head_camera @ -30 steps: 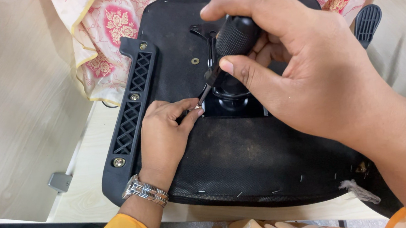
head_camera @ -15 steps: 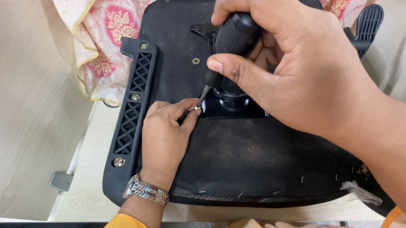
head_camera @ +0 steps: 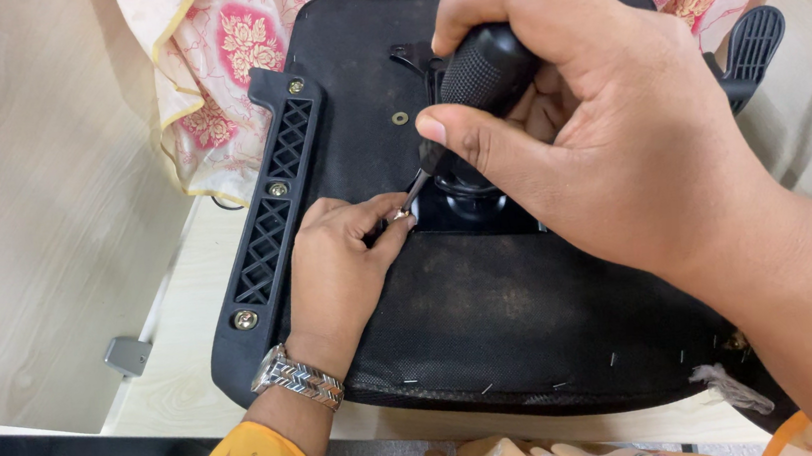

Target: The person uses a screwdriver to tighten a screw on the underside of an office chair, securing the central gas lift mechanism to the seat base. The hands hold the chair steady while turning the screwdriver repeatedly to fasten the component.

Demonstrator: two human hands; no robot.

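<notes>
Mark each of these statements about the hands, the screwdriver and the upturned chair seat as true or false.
1. The right hand grips a black-handled screwdriver. True.
2. The left hand lies flat on the wooden table, away from the seat. False: it rests on the black chair seat underside, its fingertips pinching at the screwdriver's tip.
3. A metal wristwatch sits on the left wrist. True.
4. The armrest bracket along the seat's left edge has no screws in it. False: screw heads show along it.
5. Pink floral fabric lies beyond the seat. True.
</notes>
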